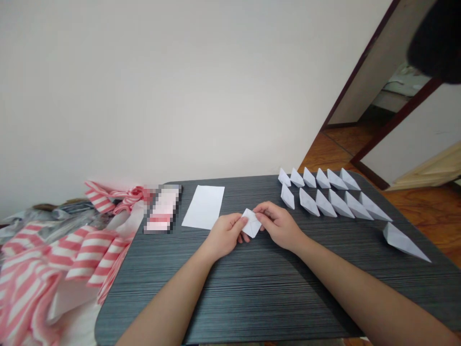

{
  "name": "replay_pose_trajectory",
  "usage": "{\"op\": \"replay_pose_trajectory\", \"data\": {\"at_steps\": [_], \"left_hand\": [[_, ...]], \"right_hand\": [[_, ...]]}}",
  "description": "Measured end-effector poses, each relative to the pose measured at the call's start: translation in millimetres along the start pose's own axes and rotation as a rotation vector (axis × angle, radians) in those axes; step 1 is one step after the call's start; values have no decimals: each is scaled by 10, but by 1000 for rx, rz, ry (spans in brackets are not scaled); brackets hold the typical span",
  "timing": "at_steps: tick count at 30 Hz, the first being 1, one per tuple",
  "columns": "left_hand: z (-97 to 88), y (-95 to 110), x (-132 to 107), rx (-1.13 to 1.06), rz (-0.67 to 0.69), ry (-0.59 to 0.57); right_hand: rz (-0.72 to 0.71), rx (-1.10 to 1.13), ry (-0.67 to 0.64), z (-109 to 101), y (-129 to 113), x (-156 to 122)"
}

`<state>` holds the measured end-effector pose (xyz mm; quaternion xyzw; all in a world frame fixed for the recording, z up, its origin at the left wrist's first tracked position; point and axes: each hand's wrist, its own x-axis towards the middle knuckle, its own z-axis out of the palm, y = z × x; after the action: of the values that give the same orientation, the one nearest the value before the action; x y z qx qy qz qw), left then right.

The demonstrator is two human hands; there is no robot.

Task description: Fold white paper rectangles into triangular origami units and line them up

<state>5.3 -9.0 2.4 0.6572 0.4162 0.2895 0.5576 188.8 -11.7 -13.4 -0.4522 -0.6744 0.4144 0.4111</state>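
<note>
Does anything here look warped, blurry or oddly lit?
Head view: soft shadow under the right forearm on the dark streaked table; creases readable on the folded white paper; the lone pointed white paper piece seems stretched near the frame's edge; black shape, upper right, blurred; pixel blocks cover the pink-and-white rectangle.

Two bare forearms [175, 294], bare wrists [206, 255], uncovered fingers [265, 206]
</note>
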Motion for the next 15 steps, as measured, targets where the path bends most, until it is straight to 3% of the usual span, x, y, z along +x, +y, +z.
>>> {"op": "replay_pose_trajectory", "data": {"at_steps": [9, 15], "left_hand": [[-10, -29, -3, 49, 1, 84], [-3, -34, 1, 70, -8, 88]], "right_hand": [[31, -230, -115, -74, -84, 20], [15, -236, -113, -77, -138, 1]]}}
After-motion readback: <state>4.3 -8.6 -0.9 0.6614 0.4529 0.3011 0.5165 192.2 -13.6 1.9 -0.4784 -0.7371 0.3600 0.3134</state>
